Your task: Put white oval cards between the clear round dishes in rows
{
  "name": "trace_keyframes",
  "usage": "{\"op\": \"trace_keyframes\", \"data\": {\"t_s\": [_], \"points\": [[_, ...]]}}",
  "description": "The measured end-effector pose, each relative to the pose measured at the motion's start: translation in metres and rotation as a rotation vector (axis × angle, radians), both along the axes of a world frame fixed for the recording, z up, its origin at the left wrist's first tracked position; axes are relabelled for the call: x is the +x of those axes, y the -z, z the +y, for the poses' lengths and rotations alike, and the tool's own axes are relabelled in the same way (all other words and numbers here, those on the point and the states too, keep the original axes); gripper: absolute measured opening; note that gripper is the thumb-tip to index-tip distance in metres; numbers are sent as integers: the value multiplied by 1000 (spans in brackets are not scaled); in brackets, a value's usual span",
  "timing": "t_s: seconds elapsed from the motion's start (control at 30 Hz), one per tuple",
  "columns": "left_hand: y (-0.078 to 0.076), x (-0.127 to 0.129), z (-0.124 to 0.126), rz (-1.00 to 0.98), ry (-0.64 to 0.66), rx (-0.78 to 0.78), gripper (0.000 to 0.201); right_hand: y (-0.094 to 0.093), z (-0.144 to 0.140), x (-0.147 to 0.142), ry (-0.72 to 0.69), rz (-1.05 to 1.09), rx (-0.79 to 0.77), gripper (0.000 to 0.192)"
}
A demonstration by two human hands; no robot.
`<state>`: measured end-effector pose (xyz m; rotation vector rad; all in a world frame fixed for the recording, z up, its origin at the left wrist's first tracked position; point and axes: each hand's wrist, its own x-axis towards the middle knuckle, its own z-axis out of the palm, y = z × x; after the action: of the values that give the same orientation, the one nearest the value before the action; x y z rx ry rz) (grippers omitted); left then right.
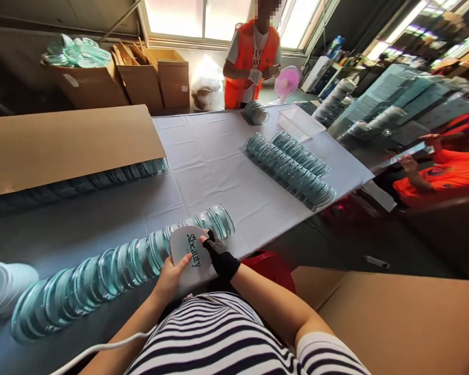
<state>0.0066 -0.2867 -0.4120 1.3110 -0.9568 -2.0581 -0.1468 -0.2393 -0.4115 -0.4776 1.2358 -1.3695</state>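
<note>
Between my two hands I hold a round white disc (pixel 183 246) printed with dark lettering that reads "beauty". My left hand (pixel 174 273) is bare and grips its left lower edge, thumb lying on the printed face. On its right edge, my right hand (pixel 219 255) wears a black fingerless glove with pale dots, the fingertips closed on the rim. Just beyond the disc runs a long row of clear, greenish round containers (pixel 113 271) lying on their sides. At the row's left end are stacked white discs (pixel 13 284), cut off by the frame edge.
Across the white-covered table (pixel 203 172) lie more rows of clear containers (pixel 289 166) and a white basket (pixel 299 122). A cardboard sheet (pixel 74 143) covers others on the left. A person in an orange vest (pixel 240 62) stands opposite; another orange sleeve (pixel 441 177) is at right. Cardboard (pixel 406 312) stands beside me.
</note>
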Motion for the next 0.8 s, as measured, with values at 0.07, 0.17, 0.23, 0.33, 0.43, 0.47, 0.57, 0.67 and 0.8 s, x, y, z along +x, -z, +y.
{"op": "trace_keyframes", "data": {"t_s": [0.07,0.17,0.23,0.33,0.43,0.47,0.57,0.67,0.8], "points": [[-1,1,-2,-28,51,-36,42,-2,1,1,35,41,20,51],[-1,5,-6,108,90,107,48,-9,2,0,30,20,11,54],[-1,9,-8,246,95,221,49,-16,2,-2,2,-59,-15,57],[-1,12,-12,341,137,257,43,-23,1,-11,-85,-90,-21,59],[-3,14,-19,297,215,200,36,-25,1,-27,-194,122,11,55],[-5,15,-21,259,238,173,31,-26,2,-33,-221,244,39,53],[-17,21,-24,229,324,153,28,-35,10,-44,-306,440,79,47],[-31,25,-21,426,429,233,50,-44,17,-47,-459,144,-16,50],[-37,19,-24,410,346,234,42,-40,10,-52,-397,24,45,57]]}}
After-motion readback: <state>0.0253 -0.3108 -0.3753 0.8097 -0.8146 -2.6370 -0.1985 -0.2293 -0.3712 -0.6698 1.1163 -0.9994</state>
